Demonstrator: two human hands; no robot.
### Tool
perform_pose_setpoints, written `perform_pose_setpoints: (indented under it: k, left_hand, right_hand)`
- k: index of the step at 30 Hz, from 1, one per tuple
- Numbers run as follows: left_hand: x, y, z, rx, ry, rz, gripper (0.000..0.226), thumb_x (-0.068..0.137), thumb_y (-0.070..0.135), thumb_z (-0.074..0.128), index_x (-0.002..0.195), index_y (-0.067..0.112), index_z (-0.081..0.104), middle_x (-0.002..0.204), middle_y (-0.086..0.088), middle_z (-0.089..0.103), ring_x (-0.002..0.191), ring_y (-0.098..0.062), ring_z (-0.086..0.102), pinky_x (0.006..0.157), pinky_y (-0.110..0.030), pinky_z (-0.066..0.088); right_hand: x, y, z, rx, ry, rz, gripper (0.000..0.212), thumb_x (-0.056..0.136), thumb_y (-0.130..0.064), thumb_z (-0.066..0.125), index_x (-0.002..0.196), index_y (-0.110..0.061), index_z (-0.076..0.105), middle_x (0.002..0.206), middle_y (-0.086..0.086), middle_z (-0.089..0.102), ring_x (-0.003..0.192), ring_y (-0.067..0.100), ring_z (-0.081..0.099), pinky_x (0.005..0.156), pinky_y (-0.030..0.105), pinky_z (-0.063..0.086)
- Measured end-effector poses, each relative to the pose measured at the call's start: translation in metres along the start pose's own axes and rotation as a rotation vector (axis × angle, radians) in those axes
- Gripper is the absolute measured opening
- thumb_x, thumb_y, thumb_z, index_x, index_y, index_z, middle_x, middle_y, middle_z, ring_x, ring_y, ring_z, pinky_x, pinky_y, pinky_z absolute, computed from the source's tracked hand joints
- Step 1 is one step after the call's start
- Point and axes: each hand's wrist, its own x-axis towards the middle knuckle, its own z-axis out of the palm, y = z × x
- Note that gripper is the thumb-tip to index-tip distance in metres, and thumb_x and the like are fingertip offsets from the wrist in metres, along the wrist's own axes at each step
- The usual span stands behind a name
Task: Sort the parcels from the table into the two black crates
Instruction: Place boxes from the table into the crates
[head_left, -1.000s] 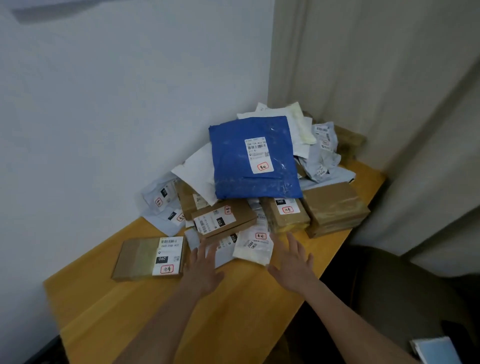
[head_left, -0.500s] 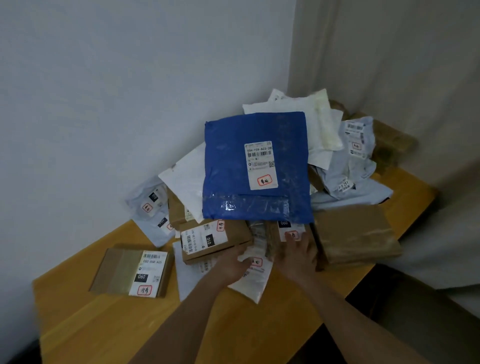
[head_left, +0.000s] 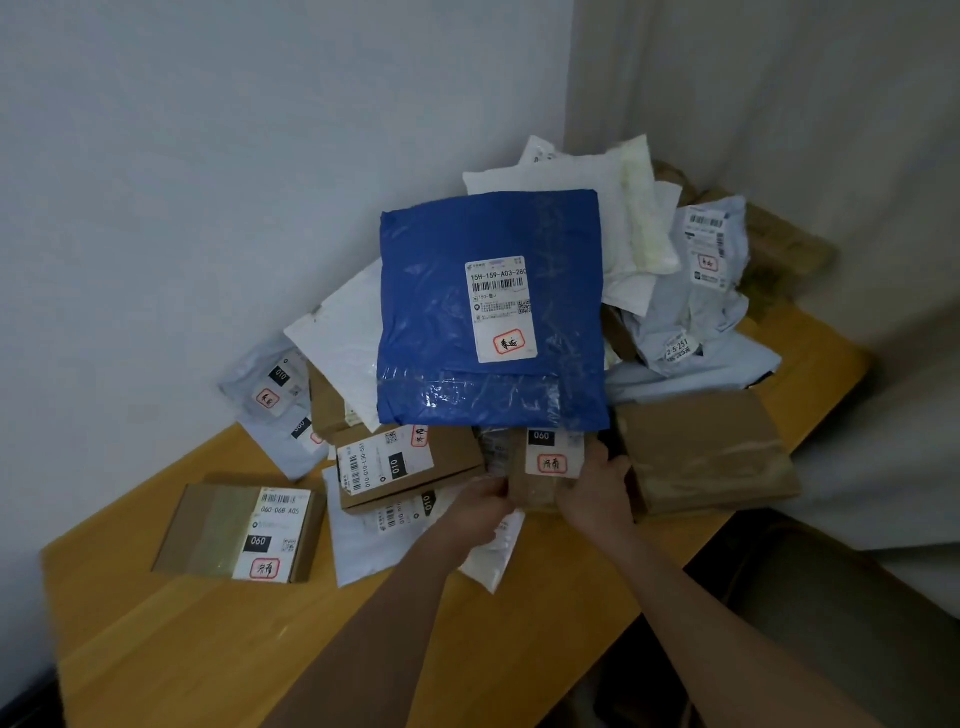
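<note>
**Trainee:** Which parcel is being handled, and where does it lie?

**Instructor:** The small brown box (head_left: 545, 470) labelled 060. It sits in the front row of the pile, toward the table's (head_left: 208, 649) near edge, between the 010 carton (head_left: 410, 467) and the large brown box (head_left: 706, 452) by the right edge. Its far end is tucked under the lower edge of the blue mailer (head_left: 488, 312).

**Trainee:** State of the hands?

**Instructor:** The left hand (head_left: 480, 512) grips the box's near left corner with curled fingers. The right hand (head_left: 597, 493) grips its right side, thumb up beside the label. Both are grasping; neither is free.

**Trainee:** Why two hands on so small an item?

**Instructor:** Judgement only: the box is wedged between neighbours and loaded from above. A grip on both sides should let it slide out level toward the near edge without tipping.

**Trainee:** Why start here and not with the blue mailer?

**Instructor:** Probably reach. The front row lies closest; the blue mailer leans on white bags (head_left: 571, 197) heaped into the far corner against the wall (head_left: 208, 182).

**Trainee:** Risk?

**Instructor:** The blue mailer may slump forward once its support goes. The white pouch (head_left: 374, 545) lying flat beneath the hands could drag along.

**Trainee:** Where are the crates?

**Instructor:** Not in view. The label code presumably selects the crate. Another 060 box (head_left: 239, 530) lies apart near the left edge.
</note>
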Motion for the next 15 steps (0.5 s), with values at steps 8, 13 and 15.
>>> perform_pose_setpoints:
  k: [8,13,15]
  left_hand:
    - [-0.027,-0.028,-0.048,0.231,0.069,-0.007,0.020,0.098,0.023,0.052,0.114,0.013,0.060,0.097,-0.002,0.061,0.074,-0.011,0.055,0.057,-0.019,0.043]
    - [-0.050,-0.060,-0.059,0.297,-0.028,-0.097,0.035,0.101,0.033,0.049,0.126,0.010,0.057,0.107,-0.002,0.060,0.076,-0.007,0.055,0.056,-0.019,0.043]
    - [-0.060,-0.073,-0.064,0.283,-0.055,-0.125,0.035,0.099,0.034,0.052,0.128,0.014,0.054,0.109,0.000,0.058,0.078,-0.007,0.053,0.058,-0.020,0.043]
  right_hand:
    - [-0.046,-0.006,0.028,-0.128,-0.171,0.032,0.037,0.104,-0.035,0.043,0.127,-0.011,0.060,0.124,0.007,0.065,0.108,0.019,0.064,0.074,0.023,0.051]
    - [-0.081,-0.015,0.050,-0.083,-0.283,-0.002,0.036,0.103,-0.026,0.046,0.135,-0.011,0.054,0.132,0.009,0.061,0.115,0.022,0.063,0.079,0.022,0.054]
    - [-0.093,-0.018,0.058,-0.095,-0.347,0.028,0.037,0.101,-0.023,0.051,0.136,-0.012,0.053,0.132,0.009,0.061,0.112,0.024,0.064,0.074,0.023,0.055]
